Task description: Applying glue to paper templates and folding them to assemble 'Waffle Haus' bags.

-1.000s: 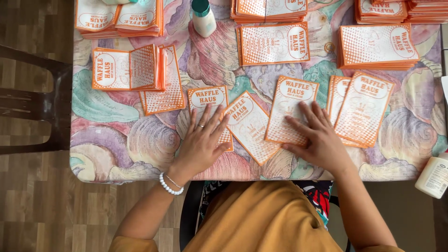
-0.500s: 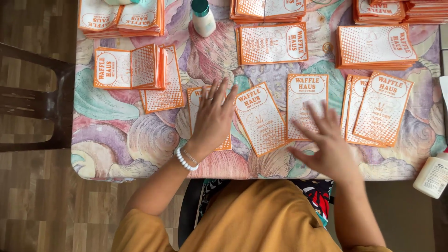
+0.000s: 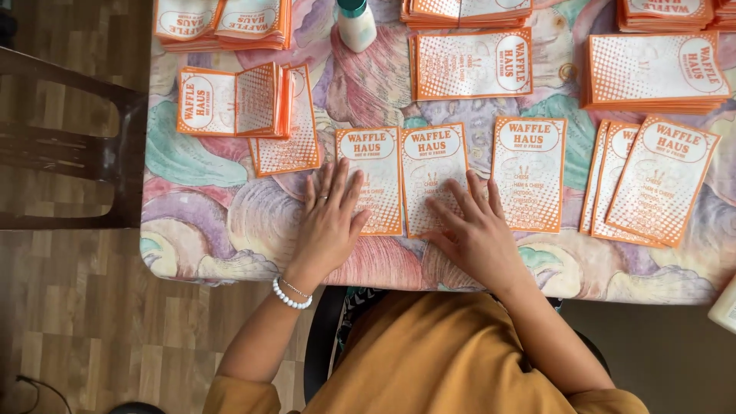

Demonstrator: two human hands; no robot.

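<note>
Orange-and-white printed paper cards lay in a row at the near edge of the table, and both hands rested flat on them. The left hand [image 3: 330,222], fingers spread and gripping nothing, pressed on the leftmost card [image 3: 373,172]; the right hand [image 3: 475,234], equally flat and open, covered the lower half of the second card [image 3: 434,172]. These two cards sat edge to edge and upright, which suggested the palms were there to keep them square and side by side. A third card [image 3: 529,172] lay just right of the hand, untouched.

Further right, three more cards [image 3: 659,180] were fanned and tilted, overlapping one another, so about six loose cards lined the front. Behind the row, a sideways stack [image 3: 471,65] sat at centre and a thicker sideways stack [image 3: 655,73] to its right, with further piles cut off by the top edge, too cropped to count. On the left, one folded card [image 3: 230,100] stood partly open on a small pile, beside another card [image 3: 287,123] lying flat.

One white bottle with a teal cap [image 3: 356,23] stood near the far edge, and another white bottle [image 3: 724,307] peeked in at the lower right. All lay on a pastel swirl tablecloth [image 3: 222,230]. A dark wooden chair [image 3: 69,146] stood left of the table.
</note>
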